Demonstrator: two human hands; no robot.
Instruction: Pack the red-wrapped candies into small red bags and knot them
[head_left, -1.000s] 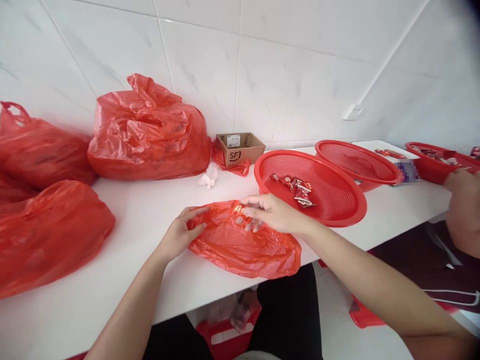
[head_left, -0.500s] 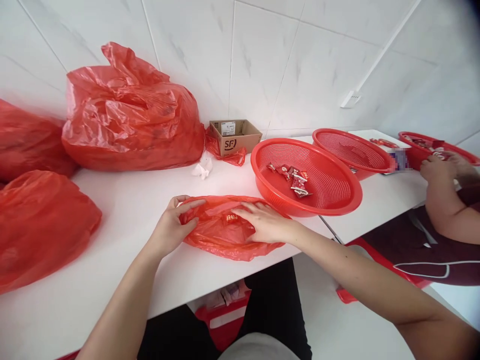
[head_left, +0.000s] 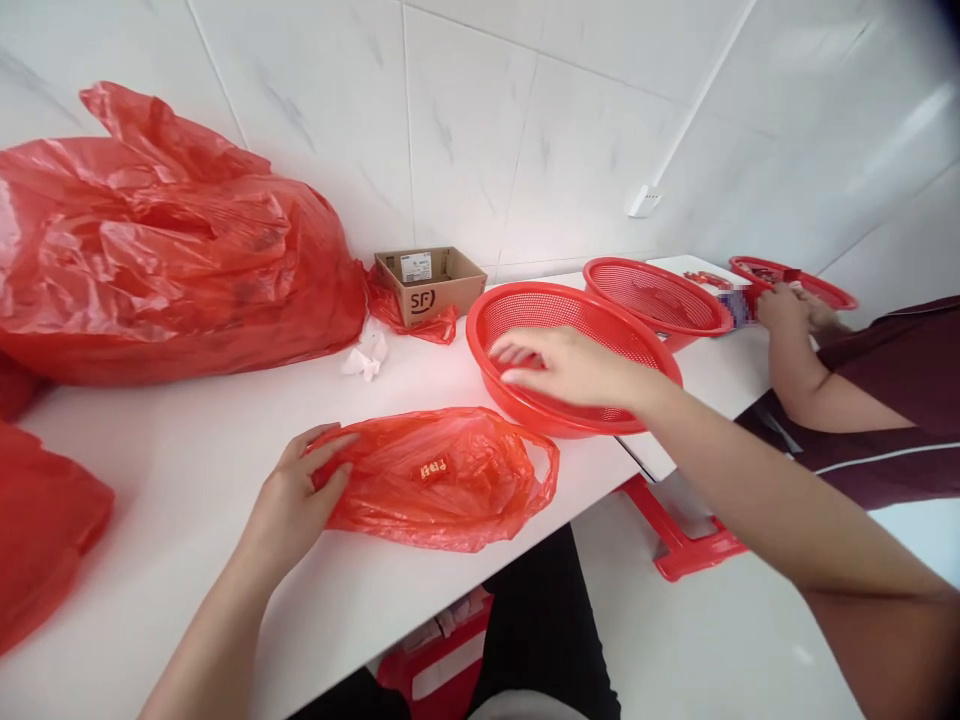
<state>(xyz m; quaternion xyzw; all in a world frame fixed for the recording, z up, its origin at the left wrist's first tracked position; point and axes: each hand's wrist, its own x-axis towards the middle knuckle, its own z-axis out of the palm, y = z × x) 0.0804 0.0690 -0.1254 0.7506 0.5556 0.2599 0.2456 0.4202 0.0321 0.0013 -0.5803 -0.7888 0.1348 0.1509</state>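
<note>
A thin red plastic bag (head_left: 480, 510) lies open on the white table, with a small red packet (head_left: 433, 469) with yellow print inside. At the bag's left edge my left hand (head_left: 304, 495) holds the plastic between thumb and fingers. My right hand (head_left: 559, 368) is over the near red mesh basket (head_left: 630, 345), its fingers apart and slightly blurred, with nothing visible in them. It hides most of what lies in that basket.
A big full red bag (head_left: 180, 270) stands at the left, another (head_left: 45, 530) nearer. Behind are a cardboard box (head_left: 439, 285) and crumpled white tissue (head_left: 366, 352). Further right are a second basket (head_left: 660, 295), a third basket (head_left: 814, 285) and a person's hands (head_left: 787, 305).
My right hand has left the thin bag and moved up and right over the near basket. My left hand stays at the bag's left edge. The view has shifted right.
</note>
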